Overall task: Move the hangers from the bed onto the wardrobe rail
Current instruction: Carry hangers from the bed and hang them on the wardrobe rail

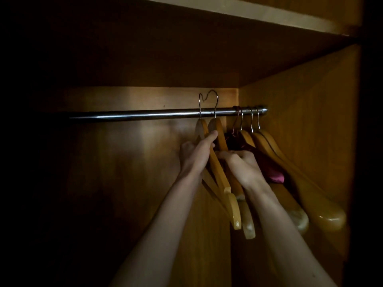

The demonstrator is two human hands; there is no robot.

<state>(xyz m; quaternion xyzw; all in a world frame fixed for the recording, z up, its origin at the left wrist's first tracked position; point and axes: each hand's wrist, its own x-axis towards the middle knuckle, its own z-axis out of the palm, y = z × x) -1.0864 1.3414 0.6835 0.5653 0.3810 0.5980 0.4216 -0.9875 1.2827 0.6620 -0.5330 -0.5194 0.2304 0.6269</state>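
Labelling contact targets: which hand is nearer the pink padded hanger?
Right. The right hand sits just left of the pink padded hanger, almost touching it. The left hand is farther left, gripping the two raised wooden hangers.

Dim, warm central glow, dark vignetted edges

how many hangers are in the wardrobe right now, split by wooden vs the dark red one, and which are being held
Wooden hangers held up at the rail, hooks above it: 2, one in the left hand, one by the right hand
Wooden hangers hooked on the rail: 3
Dark red padded hanger hooked on the rail: 1
Total: 6
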